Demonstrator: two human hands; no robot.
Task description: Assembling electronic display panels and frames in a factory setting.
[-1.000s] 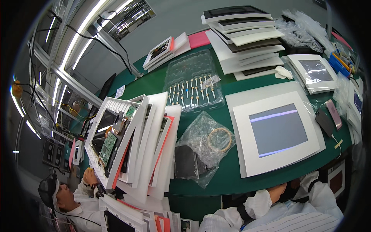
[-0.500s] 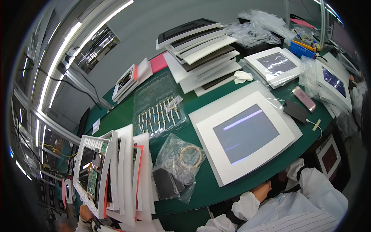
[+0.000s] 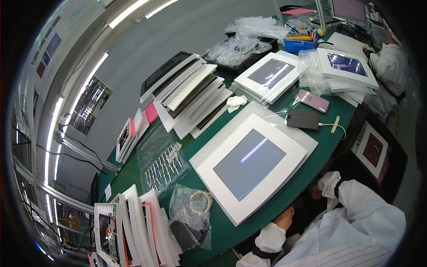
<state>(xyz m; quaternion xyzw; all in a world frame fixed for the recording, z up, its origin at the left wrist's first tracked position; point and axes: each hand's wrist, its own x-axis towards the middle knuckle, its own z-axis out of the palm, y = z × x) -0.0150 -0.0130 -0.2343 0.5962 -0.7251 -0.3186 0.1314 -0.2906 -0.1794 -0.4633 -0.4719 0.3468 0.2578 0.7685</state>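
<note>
One bare left hand [image 3: 284, 218] and one right hand [image 3: 315, 192] sit beside the green desk [image 3: 290, 188], grip unclear; work seems idle, touching the white-framed grey screen [image 3: 249, 165] requiring a reach.

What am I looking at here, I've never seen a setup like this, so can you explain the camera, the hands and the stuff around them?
There's no machine, just a person with bare hands. The view comes from a wide fisheye camera on their head, looking down, so straight edges bend near its rim.

The left hand and right hand rest low, beyond the near edge of the green table. I see nothing held, though the right is in shadow.

Nearest on the table is a white-framed panel on a white sheet. Around it are a pink phone, a dark flat box with a white cable, a clear tray of small parts, and stacked panels.
</note>
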